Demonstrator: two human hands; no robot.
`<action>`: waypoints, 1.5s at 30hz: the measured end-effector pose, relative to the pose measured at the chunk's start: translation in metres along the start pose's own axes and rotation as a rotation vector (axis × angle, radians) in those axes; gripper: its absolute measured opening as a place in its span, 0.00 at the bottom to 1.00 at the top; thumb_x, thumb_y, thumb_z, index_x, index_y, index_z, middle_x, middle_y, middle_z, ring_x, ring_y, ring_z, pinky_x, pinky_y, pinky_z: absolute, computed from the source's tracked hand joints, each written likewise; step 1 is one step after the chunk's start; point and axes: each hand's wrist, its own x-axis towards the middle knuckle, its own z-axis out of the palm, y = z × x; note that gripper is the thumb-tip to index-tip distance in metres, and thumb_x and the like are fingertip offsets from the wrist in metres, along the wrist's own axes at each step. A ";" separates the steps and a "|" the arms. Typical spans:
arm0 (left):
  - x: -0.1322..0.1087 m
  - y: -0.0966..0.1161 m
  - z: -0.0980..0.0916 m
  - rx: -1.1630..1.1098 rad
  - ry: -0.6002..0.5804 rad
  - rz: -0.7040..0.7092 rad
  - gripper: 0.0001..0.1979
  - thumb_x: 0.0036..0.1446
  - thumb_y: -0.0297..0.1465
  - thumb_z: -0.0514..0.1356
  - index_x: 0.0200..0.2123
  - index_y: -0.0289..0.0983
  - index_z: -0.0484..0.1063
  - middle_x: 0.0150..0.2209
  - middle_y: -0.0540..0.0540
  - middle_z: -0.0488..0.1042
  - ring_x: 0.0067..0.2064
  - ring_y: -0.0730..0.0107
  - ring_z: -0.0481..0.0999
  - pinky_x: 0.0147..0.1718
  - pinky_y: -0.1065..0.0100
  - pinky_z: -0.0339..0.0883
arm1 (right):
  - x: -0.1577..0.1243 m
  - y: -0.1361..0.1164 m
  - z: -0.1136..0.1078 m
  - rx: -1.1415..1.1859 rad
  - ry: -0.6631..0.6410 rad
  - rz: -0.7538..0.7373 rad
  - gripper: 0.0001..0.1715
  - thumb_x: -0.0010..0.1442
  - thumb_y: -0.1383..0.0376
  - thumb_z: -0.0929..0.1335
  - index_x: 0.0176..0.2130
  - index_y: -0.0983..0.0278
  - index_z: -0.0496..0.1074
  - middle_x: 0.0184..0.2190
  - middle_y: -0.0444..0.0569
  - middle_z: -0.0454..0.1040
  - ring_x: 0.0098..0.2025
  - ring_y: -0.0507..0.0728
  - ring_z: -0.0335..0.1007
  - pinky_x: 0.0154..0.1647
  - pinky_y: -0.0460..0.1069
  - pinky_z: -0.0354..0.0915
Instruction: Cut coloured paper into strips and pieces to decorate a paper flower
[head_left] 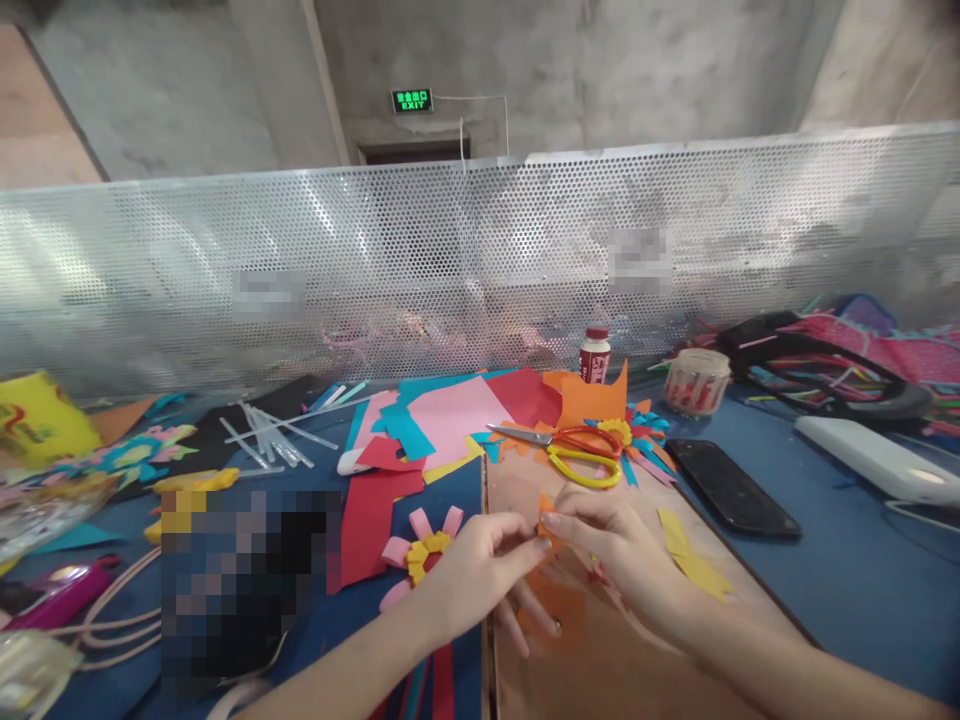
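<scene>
Both hands meet above a brown board, pinching one small piece of orange paper [546,512] between them. My left hand [499,570] grips its left side with thumb and forefinger, the other fingers hanging loosely below. On the opposite side, my right hand [611,535] pinches the same piece; its lower fingers are partly hidden. More orange paper [551,610] lies under the hands. Just beyond them rest scissors [585,455] with red and yellow handles. Left of my left hand is a paper flower [427,555] with pink loops and a yellow centre.
Coloured paper sheets [469,410] spread behind the hands. A bottle [595,355] and a glass jar [697,382] stand farther back. At right lie a black phone [735,490] and a white device [877,460]. Glue sticks [274,435] and a yellow glue gun [195,485] are left. A perforated metal screen [420,250] rises behind.
</scene>
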 end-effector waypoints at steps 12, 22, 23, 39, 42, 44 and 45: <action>0.000 0.000 -0.004 -0.041 0.075 0.085 0.10 0.56 0.37 0.56 0.29 0.35 0.65 0.26 0.50 0.69 0.24 0.70 0.75 0.11 0.78 0.64 | -0.001 -0.002 0.000 0.017 0.047 0.100 0.16 0.56 0.54 0.65 0.29 0.64 0.69 0.24 0.41 0.68 0.30 0.50 0.63 0.34 0.44 0.59; 0.002 -0.002 -0.007 -0.214 -0.024 0.031 0.10 0.55 0.37 0.57 0.29 0.35 0.62 0.28 0.49 0.69 0.23 0.75 0.73 0.12 0.79 0.61 | -0.001 -0.003 -0.006 -0.062 -0.076 -0.100 0.09 0.56 0.59 0.66 0.29 0.62 0.68 0.33 0.44 0.67 0.38 0.52 0.65 0.40 0.46 0.61; 0.002 -0.002 -0.007 -0.248 -0.046 0.022 0.10 0.55 0.36 0.57 0.29 0.35 0.63 0.28 0.49 0.69 0.24 0.75 0.73 0.12 0.79 0.61 | -0.001 -0.004 -0.008 -0.112 -0.079 -0.162 0.09 0.56 0.59 0.66 0.29 0.62 0.68 0.36 0.45 0.66 0.42 0.53 0.64 0.43 0.47 0.60; 0.000 0.001 -0.015 -0.408 -0.259 -0.080 0.09 0.56 0.31 0.52 0.25 0.35 0.61 0.22 0.50 0.63 0.23 0.76 0.68 0.16 0.76 0.56 | 0.001 0.001 -0.016 -0.503 -0.079 -0.552 0.12 0.57 0.63 0.67 0.43 0.56 0.67 0.44 0.47 0.68 0.48 0.55 0.64 0.47 0.50 0.61; 0.000 0.000 -0.016 -0.421 -0.269 -0.101 0.10 0.56 0.31 0.51 0.24 0.35 0.61 0.22 0.50 0.62 0.24 0.75 0.68 0.17 0.76 0.57 | 0.001 -0.001 -0.016 -0.551 -0.119 -0.594 0.07 0.58 0.64 0.66 0.39 0.56 0.72 0.39 0.47 0.72 0.42 0.54 0.67 0.44 0.50 0.63; 0.001 -0.002 -0.015 -0.395 -0.254 -0.115 0.13 0.56 0.34 0.51 0.22 0.35 0.60 0.21 0.50 0.61 0.22 0.76 0.68 0.15 0.77 0.56 | 0.001 -0.003 -0.015 -0.527 -0.119 -0.556 0.06 0.58 0.63 0.66 0.37 0.57 0.73 0.36 0.46 0.74 0.40 0.54 0.68 0.42 0.50 0.63; 0.002 -0.004 -0.014 -0.365 -0.225 -0.117 0.15 0.56 0.37 0.51 0.21 0.35 0.60 0.20 0.51 0.61 0.21 0.76 0.67 0.13 0.77 0.55 | 0.001 -0.004 -0.014 -0.505 -0.116 -0.522 0.06 0.58 0.63 0.66 0.37 0.57 0.73 0.35 0.46 0.74 0.40 0.54 0.69 0.42 0.49 0.63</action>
